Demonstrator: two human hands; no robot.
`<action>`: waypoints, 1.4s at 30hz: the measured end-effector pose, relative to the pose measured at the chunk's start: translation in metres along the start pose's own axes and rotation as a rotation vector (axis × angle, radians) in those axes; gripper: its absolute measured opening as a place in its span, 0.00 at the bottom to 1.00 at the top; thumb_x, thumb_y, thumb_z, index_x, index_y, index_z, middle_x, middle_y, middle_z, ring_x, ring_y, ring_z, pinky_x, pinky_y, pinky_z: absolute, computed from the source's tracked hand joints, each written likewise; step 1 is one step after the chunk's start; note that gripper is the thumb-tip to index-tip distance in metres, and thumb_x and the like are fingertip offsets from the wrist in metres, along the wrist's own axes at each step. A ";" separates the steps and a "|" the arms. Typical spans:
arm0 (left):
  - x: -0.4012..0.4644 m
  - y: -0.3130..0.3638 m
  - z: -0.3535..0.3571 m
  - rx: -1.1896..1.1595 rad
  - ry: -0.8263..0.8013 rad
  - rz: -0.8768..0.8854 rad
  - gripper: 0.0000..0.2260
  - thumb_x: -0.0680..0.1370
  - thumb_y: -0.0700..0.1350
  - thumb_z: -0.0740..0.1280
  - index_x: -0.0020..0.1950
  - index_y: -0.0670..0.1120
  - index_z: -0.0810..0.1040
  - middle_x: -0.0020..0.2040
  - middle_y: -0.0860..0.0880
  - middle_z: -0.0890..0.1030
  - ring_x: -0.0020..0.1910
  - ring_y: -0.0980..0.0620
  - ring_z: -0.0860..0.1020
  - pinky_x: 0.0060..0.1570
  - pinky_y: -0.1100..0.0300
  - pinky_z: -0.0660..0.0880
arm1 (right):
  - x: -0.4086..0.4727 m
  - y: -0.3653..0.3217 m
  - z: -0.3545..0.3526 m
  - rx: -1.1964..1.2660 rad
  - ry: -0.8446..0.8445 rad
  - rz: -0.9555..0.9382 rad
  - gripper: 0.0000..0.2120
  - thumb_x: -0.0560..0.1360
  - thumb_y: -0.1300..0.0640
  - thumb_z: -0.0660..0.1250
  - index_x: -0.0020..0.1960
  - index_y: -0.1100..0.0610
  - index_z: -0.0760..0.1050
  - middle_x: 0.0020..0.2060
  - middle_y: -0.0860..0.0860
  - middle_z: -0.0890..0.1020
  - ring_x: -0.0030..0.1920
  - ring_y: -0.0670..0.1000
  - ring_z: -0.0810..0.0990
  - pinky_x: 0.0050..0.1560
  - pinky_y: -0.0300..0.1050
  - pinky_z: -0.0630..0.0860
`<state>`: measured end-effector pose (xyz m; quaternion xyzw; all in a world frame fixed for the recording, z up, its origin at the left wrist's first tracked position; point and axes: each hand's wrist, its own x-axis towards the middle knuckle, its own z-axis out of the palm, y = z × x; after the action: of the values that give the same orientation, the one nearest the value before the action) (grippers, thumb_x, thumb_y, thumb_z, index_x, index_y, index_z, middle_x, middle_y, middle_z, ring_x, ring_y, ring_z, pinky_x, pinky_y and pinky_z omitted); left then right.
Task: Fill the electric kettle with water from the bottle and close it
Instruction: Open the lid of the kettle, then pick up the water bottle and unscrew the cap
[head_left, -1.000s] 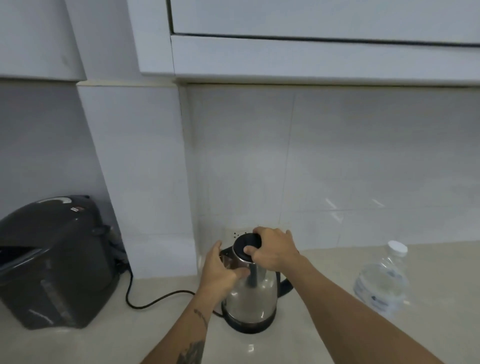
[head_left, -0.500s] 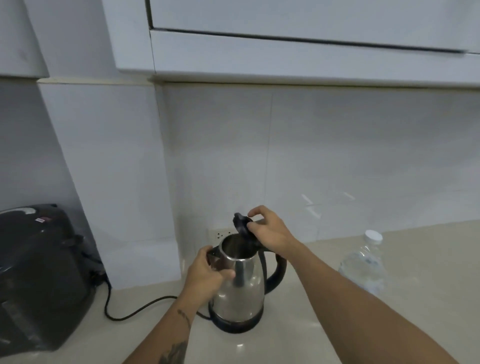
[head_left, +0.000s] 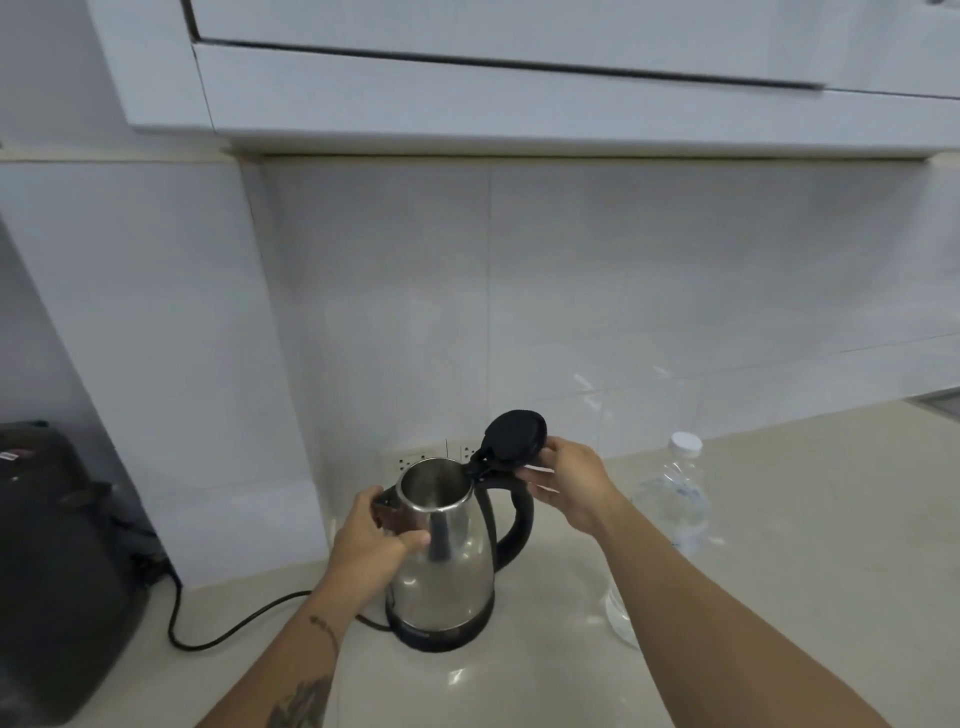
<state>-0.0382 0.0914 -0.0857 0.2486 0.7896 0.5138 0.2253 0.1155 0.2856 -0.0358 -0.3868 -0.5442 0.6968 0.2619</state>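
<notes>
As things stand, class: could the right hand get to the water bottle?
Probably yes. The right hand is at the raised kettle lid, and the capped water bottle stands just to its right on the counter, nothing between them.

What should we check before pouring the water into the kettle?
1. Kettle lid flipped open: ok.
2. Kettle upright on its base: ok.
3. Left hand steadying the kettle body: ok.
4. Right hand free to take the bottle: not ok, its fingers are at the lid.
5. Bottle cap off: not ok, the white cap is on.
6. Kettle empty inside: cannot tell.
</notes>
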 end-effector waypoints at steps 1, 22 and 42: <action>0.000 0.000 0.000 0.000 0.001 -0.003 0.37 0.69 0.43 0.79 0.73 0.51 0.65 0.64 0.50 0.77 0.57 0.53 0.71 0.64 0.48 0.69 | -0.001 0.003 -0.001 0.042 0.000 0.012 0.17 0.82 0.64 0.54 0.58 0.55 0.81 0.49 0.54 0.87 0.51 0.55 0.87 0.54 0.50 0.80; -0.004 -0.009 0.004 -0.045 0.016 -0.045 0.27 0.73 0.43 0.75 0.68 0.53 0.67 0.53 0.60 0.77 0.52 0.56 0.74 0.53 0.57 0.69 | -0.017 0.031 -0.004 -0.192 -0.035 0.074 0.16 0.77 0.67 0.67 0.62 0.55 0.79 0.45 0.53 0.85 0.41 0.52 0.84 0.48 0.48 0.80; 0.008 -0.035 0.011 -0.069 -0.171 -0.195 0.41 0.66 0.41 0.81 0.74 0.51 0.63 0.70 0.50 0.73 0.69 0.46 0.71 0.68 0.46 0.66 | 0.015 0.055 0.001 -0.606 -0.031 0.042 0.26 0.79 0.61 0.65 0.76 0.54 0.67 0.63 0.57 0.77 0.61 0.61 0.77 0.52 0.52 0.78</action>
<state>-0.0434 0.0921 -0.1233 0.2055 0.7699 0.4932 0.3490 0.1094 0.2817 -0.0920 -0.4480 -0.7231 0.5138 0.1116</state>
